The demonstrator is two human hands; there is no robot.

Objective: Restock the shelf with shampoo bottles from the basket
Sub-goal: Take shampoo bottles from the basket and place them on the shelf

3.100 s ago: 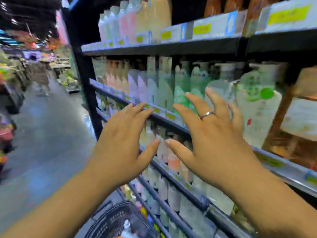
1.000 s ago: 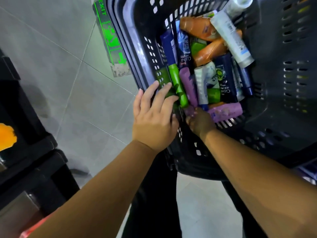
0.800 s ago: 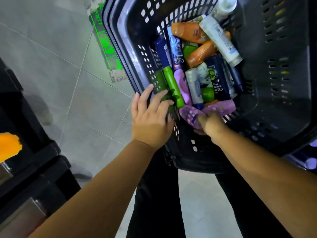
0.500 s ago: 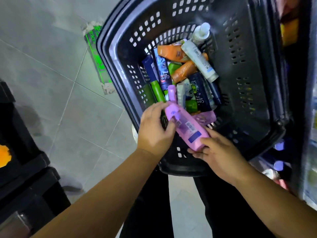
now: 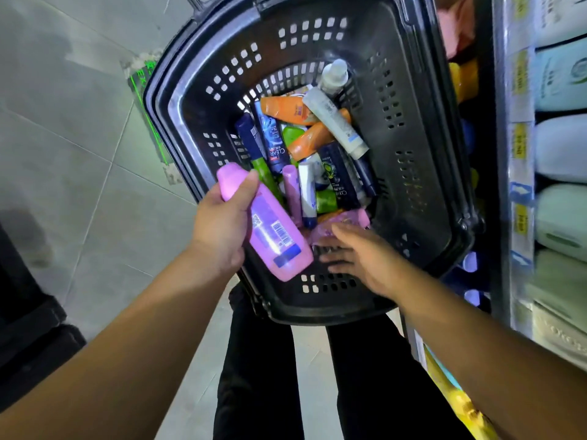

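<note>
Passed over now: pink shampoo bottle [image 5: 273, 230] sits in the left hand [image 5: 219, 233] alone, gripped near its cap, above the basket [image 5: 165, 100] rim. Right hand [image 5: 365, 258], fingers loose and spread, dips back in, seemingly touching a 2nd pink bottle [image 5: 349, 217]. Picking step; next, close on it, then lift both to the shelf [image 5: 517, 185].
</note>
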